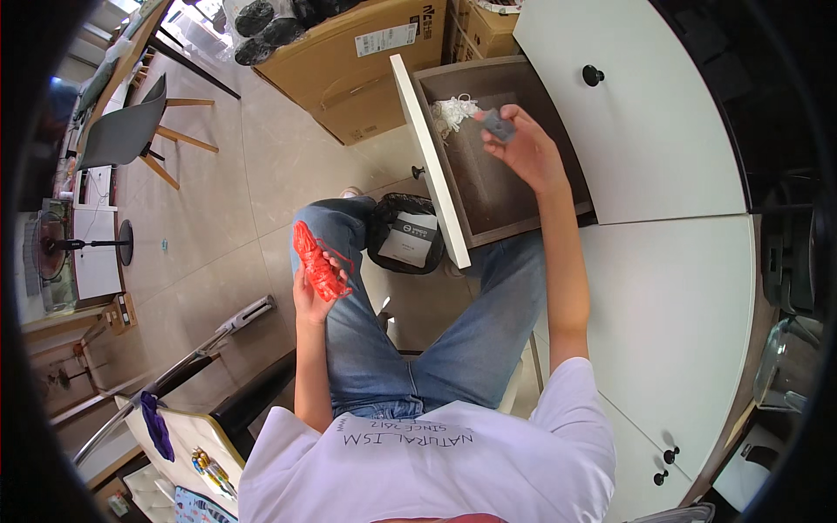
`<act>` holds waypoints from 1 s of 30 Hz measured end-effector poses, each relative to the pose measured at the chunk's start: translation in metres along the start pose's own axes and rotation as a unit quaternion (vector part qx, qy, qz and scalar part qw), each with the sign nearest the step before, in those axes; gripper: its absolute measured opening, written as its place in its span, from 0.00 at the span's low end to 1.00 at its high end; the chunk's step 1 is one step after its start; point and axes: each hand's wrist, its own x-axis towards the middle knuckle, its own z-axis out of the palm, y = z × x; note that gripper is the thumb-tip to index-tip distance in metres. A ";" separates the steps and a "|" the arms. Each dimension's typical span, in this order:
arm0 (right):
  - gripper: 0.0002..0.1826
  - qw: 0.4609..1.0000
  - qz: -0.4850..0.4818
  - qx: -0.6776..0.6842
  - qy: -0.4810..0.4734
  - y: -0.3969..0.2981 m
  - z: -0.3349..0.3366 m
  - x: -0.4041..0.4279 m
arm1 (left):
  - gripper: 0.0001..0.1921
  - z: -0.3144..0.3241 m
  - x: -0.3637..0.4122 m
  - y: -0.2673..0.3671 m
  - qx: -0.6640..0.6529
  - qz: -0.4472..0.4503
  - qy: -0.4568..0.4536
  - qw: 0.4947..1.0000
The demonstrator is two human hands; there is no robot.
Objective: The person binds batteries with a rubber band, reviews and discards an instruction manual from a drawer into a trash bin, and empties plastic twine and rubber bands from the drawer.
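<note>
My left hand (315, 294) holds a bundle of red plastic twine (318, 265) over my left knee, with a loose strand sticking out beside it. Over the pulled-out drawer (428, 160), my right hand (526, 147) grips a small dark grey object (499, 125) between thumb and fingers; it is blurred, and its kind cannot be told. A tangle of white cord (452, 114) lies in the drawer's far left corner, just left of the right fingertips. The drawer has a white front with a black knob (418, 172) and a dark wood-toned inside.
Below the drawer front, a bin lined with a black bag (386, 252) holds a white and grey box (410, 240). A large cardboard box (353, 72) stands beyond the drawer. White cabinet doors (654, 281) rise at the right. A grey chair (127, 131) is at the upper left.
</note>
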 end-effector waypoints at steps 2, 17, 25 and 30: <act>0.10 0.933 -0.026 -0.293 0.208 -0.004 -0.015 -0.001 | 0.19 0.003 -0.002 0.000 -0.006 0.001 -0.001 1.000; 0.09 0.293 0.067 -0.897 0.325 0.010 -0.169 0.079 | 0.23 0.007 -0.002 0.000 0.014 -0.003 -0.027 1.000; 0.09 0.221 0.091 -0.935 0.261 0.017 -0.196 0.080 | 0.23 0.011 0.003 0.001 0.014 -0.011 -0.009 1.000; 0.08 0.298 0.142 -0.909 0.255 0.007 -0.173 0.090 | 0.23 0.013 0.005 -0.003 0.038 -0.012 -0.003 0.999</act>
